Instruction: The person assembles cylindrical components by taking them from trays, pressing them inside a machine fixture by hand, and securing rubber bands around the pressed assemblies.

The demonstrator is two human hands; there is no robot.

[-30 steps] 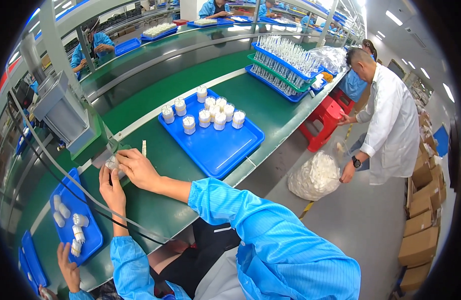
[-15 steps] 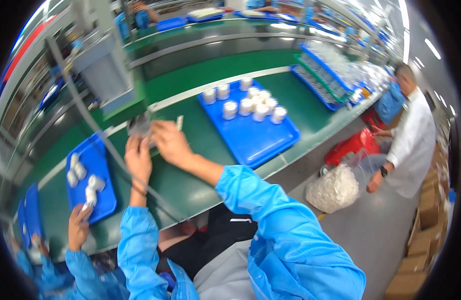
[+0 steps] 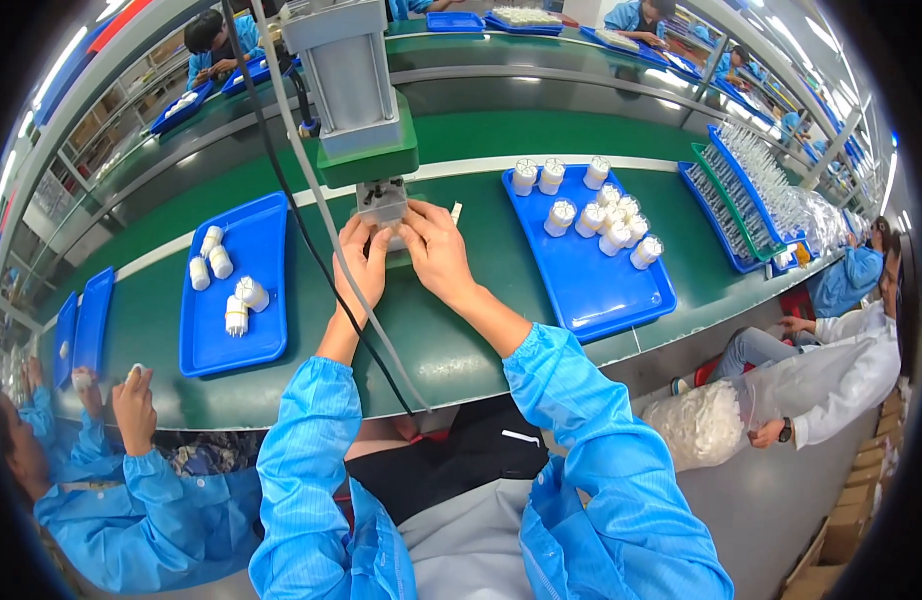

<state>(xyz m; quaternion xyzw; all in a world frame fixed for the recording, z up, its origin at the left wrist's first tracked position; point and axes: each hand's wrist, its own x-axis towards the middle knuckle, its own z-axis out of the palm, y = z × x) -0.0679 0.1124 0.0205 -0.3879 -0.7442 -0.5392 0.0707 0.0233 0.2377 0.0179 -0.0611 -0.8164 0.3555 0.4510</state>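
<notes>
Both my hands are at the foot of a bench press point(image 3: 359, 90) with a grey cylinder and a green block. My left hand point(image 3: 364, 268) and my right hand point(image 3: 437, 252) curl in from either side, thumbs almost meeting, under the press's greyish clear head point(image 3: 383, 203). Between the thumbs a bit of something whitish shows; my fingers hide the rest. To the right, a blue tray point(image 3: 606, 300) carries several white cylindrical parts point(image 3: 613, 237). Another blue tray point(image 3: 233, 345), left of the press, holds several similar parts point(image 3: 237, 317), some lying on their sides.
A cable point(image 3: 311, 240) hangs across the bench by my left forearm. Racks of clear pieces point(image 3: 746, 195) stand at the far right. Co-workers sit at left, one hand point(image 3: 134, 412) raised with a small white piece. A person at right holds a bag of white pieces point(image 3: 693, 425).
My view has swung left, so the bench sits further right in it. My hands stay at the press, now closer together. A co-worker's hand has withdrawn from the left tray.
</notes>
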